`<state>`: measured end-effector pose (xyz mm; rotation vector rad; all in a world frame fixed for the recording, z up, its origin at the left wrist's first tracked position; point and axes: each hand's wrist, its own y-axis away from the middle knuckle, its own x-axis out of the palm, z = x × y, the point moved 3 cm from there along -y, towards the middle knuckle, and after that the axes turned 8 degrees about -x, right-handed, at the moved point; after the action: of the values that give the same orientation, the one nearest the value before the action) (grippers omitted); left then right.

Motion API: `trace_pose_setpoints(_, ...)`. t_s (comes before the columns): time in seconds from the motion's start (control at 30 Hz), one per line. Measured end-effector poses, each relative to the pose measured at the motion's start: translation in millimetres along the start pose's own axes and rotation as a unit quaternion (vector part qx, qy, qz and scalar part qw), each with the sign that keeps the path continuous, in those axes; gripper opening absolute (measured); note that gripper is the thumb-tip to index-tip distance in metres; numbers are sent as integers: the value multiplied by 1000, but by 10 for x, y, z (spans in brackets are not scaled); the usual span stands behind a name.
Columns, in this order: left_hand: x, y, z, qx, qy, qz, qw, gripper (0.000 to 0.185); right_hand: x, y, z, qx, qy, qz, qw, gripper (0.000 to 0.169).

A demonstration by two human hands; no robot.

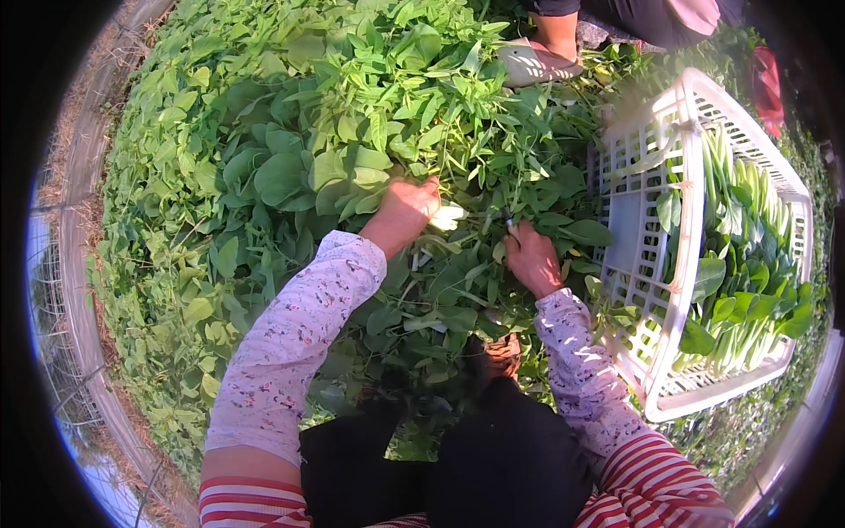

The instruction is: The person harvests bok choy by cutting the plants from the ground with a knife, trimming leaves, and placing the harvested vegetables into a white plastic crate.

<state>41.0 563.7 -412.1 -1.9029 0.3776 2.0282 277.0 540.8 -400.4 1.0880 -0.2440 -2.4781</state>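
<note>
My left hand (410,206) is closed around a bunch of leafy greens (356,178); the broad leaves spread up and to the left, and the pale stem ends (449,216) stick out on the right side of the fist. To its right, low over the plants, my right hand (532,254) grips a small tool (511,226), of which only a short light part shows at the fingertips; its kind cannot be told. Dense green leaves surround both hands. Loose leaves and cut-looking pale stems lie between them.
A white plastic crate (683,244) stands tilted at the right, with rows of leafy greens (752,284) inside. At the top, another person's foot in a light shoe (538,63) rests among the plants. A red object (767,89) is beyond the crate. A pale curved rail (82,237) edges the left.
</note>
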Motion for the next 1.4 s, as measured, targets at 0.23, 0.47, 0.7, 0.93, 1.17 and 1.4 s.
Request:
trace_pose_setpoints(0.23, -205, -20, 6, 15, -70, -16, 997, 18, 171, -479, 146, -48, -23, -70, 996, 28)
trace_pose_setpoints(0.47, 245, -466, 207, -129, 30, 161, 978, 15, 380, -1132, 52, -25, 56, 19, 998, 41)
trace_pose_setpoints(0.7, 463, -225, 257, -110, 34, 115, 987, 13, 289, -868, -41, -12, 52, 91, 994, 35)
trace_pose_setpoints(0.93, -110, 25, 190, -88, 21, 163, 983, 8, 200, -61, -75, -15, 2, 13, 1000, 29)
trace_pose_setpoints(1.17, -1054, 532, 409, -168, 270, 227, 921, 41, -53, 493, 151, -48, -150, -147, 976, 17)
trace_pose_setpoints(1.4, -1439, 1113, 391, -323, 666, 268, 617, 61, 15, 373, 747, -145, -434, -20, 889, 25)
